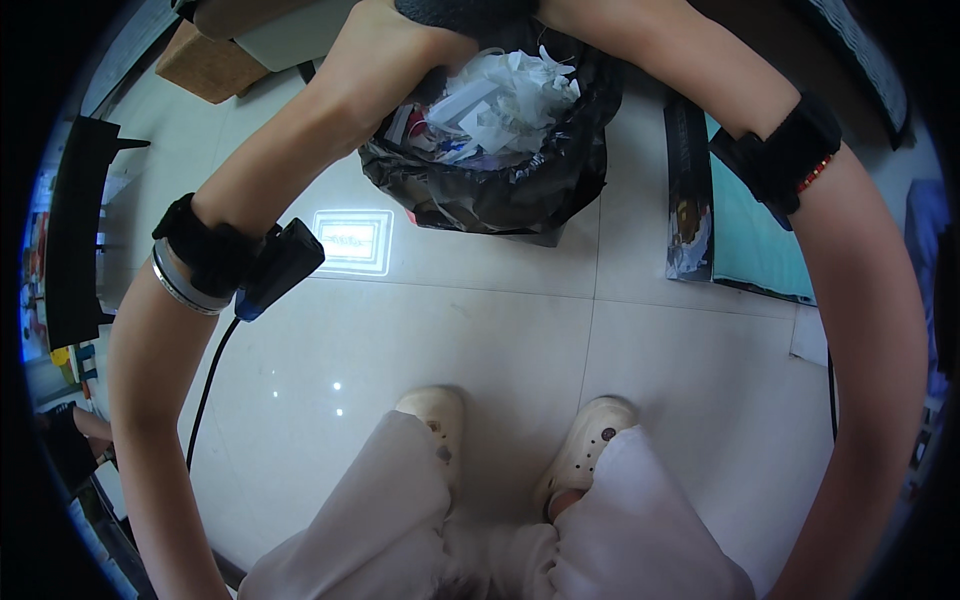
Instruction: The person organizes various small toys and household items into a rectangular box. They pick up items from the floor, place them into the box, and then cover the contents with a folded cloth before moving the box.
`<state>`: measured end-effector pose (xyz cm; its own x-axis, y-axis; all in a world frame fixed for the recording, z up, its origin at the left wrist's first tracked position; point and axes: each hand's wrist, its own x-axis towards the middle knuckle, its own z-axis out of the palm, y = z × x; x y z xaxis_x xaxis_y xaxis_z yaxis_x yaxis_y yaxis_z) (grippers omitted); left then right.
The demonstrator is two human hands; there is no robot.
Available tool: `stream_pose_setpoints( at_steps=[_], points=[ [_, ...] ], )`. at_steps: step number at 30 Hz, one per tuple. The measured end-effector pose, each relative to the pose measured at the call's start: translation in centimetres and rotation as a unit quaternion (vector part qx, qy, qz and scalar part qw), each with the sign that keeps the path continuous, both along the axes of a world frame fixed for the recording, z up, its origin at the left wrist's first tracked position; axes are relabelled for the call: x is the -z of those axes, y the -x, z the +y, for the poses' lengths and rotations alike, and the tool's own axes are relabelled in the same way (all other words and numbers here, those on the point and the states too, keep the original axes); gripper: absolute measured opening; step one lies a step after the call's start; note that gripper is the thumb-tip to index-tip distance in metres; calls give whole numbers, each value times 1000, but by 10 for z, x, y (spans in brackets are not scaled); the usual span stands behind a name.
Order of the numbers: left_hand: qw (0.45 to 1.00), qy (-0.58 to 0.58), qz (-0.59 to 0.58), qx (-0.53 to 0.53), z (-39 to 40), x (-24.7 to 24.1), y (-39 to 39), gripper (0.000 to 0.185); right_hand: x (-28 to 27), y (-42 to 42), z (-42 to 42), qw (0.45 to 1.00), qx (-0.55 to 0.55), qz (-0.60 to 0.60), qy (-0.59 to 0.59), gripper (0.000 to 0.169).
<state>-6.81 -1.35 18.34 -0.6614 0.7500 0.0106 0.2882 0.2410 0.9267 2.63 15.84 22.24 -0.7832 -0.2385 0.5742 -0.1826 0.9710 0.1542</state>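
Observation:
A bin lined with a black plastic bag [487,199] stands on the floor in front of me. Crumpled white tissues [525,90] and other small waste fill its mouth. At its far left edge is my left hand [412,37], bent inward beside a dark, rough-textured object [465,11] cut off by the top of the picture. Its fingers are mostly hidden, so its grip cannot be made out. My right forearm reaches towards the same dark object; the right hand is out of view. Black straps with devices sit on both forearms.
To the right of the bin lies a flat dark-edged box or tray with a turquoise surface [757,247]. A brown block-like piece [210,64] and furniture are at upper left, a black panel [79,232] at far left. Part of another person [75,442] shows at lower left. My feet are in cream clogs [589,450].

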Motion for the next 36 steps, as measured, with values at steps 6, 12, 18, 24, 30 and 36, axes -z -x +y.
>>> stream_pose_setpoints(
  at_steps=[6, 12, 18, 24, 30, 36],
  points=[
    [1000, 1, -25, -8, -3, 6, 5, 18, 2, 3, 0, 1000, 7, -1, 13, 22],
    [997, -4, -78, 6, -6, 3, 9, 20, 6, 9, 5, 999, -19, 31, 11, 21],
    [974, 72, 212, 32, -7, -2, 25, 41, 5, 9, 5, 998, -11, -18, 58, 20],
    [945, 118, 291, 87, -21, -11, 31, 71, -8, -21, 0, 993, 42, -70, 88, 25],
    [983, -89, 73, 146, -21, -26, 59, 19, -25, -43, 15, 986, 62, -52, 144, 26],
    [980, -61, 148, 122, -17, -26, 51, 23, -28, -57, 22, 948, 78, -38, 307, 38]
  ],
)
